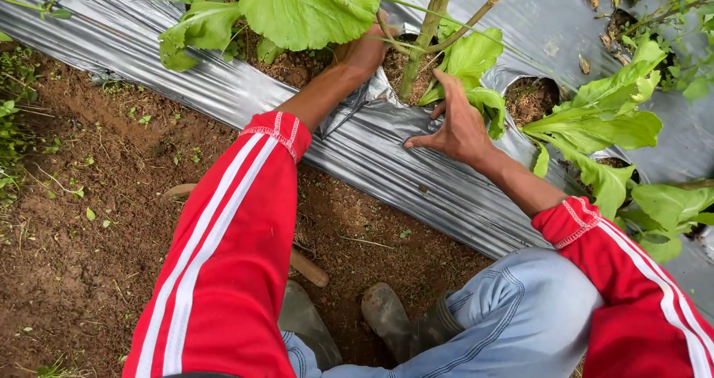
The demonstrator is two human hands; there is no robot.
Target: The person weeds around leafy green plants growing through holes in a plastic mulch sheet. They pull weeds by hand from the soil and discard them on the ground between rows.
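The left hand (366, 51) reaches under a big leaf (312, 8); its grip I cannot tell. The right hand (455, 125), fingers spread, presses the silver plastic sheet (387, 162) beside the plant stem (416, 51) in its hole.

Vegetable field: plastic mulch (416, 177), leafy crops (602, 118)

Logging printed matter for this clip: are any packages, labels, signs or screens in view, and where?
None in view: no package, label, sign or screen.
Only a silver plastic mulch sheet over the soil bed, plain and unprinted.
The left hand and right hand work at a planting hole by a green stem.
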